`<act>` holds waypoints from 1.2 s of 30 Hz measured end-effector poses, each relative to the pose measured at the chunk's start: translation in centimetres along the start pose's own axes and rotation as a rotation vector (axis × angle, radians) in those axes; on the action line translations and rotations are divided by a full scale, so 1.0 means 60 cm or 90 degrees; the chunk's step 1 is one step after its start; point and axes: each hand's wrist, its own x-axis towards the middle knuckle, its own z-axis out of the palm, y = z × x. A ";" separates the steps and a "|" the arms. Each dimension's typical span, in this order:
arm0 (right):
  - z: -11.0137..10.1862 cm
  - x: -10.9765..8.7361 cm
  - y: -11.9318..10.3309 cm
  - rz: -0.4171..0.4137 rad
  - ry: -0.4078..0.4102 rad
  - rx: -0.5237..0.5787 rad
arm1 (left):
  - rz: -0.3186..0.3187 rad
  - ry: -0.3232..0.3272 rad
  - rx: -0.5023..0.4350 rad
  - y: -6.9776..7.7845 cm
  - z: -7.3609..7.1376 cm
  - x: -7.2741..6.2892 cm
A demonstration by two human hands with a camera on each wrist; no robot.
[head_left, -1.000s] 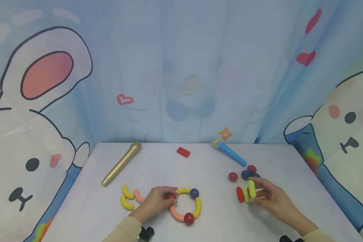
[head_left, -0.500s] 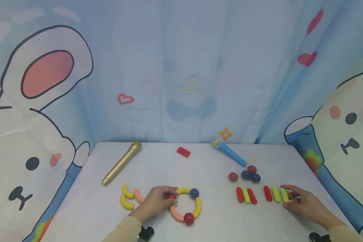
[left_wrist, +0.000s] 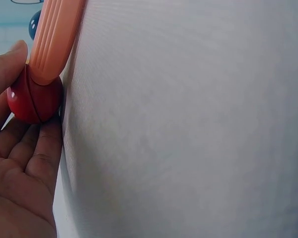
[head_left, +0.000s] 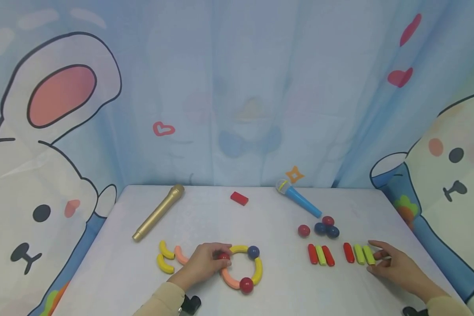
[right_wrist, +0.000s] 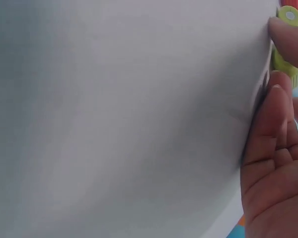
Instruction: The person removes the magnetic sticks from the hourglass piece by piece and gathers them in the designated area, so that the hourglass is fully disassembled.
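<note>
In the head view, my left hand (head_left: 203, 265) pinches a red ball (left_wrist: 32, 96) between thumb and fingers. That ball is part of a ring on the table with an orange curved piece (head_left: 230, 279), yellow curved pieces (head_left: 258, 271), a blue ball (head_left: 253, 252) and another red ball (head_left: 246, 285). My right hand (head_left: 399, 270) lies beside a yellow-green stick (head_left: 368, 255), its fingertips touching or very near it; the thumb partly covers it in the right wrist view. That stick lies close by another yellow-green stick (head_left: 359, 254) and a red stick (head_left: 349, 253).
Red and yellow-green sticks (head_left: 321, 255) form another group, with red and blue balls (head_left: 327, 229) behind. A blue microphone (head_left: 300, 199), red block (head_left: 239, 198) and gold microphone-like tube (head_left: 159, 213) lie farther back. Loose yellow curved pieces (head_left: 165, 264) and an orange one (head_left: 180, 256) lie left.
My right hand has carried sticks rightward from the first group and laid them down as a second group. The last yellow-green stick has since shifted slightly left. The left hand stays put.
</note>
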 end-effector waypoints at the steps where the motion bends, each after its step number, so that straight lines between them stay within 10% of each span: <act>1: 0.000 -0.002 0.001 0.002 0.002 0.004 | 0.001 -0.001 0.000 0.000 0.000 0.000; 23: -0.005 -0.042 0.000 -0.048 0.111 -0.032 | 0.004 -0.101 0.020 0.011 -0.025 -0.013; 29: 0.015 -0.069 -0.096 -0.152 0.178 -0.068 | 0.003 -0.086 0.052 0.013 -0.023 -0.013; 36: 0.094 -0.075 -0.253 -0.206 0.011 -0.008 | 0.043 -0.035 0.112 0.012 -0.006 -0.009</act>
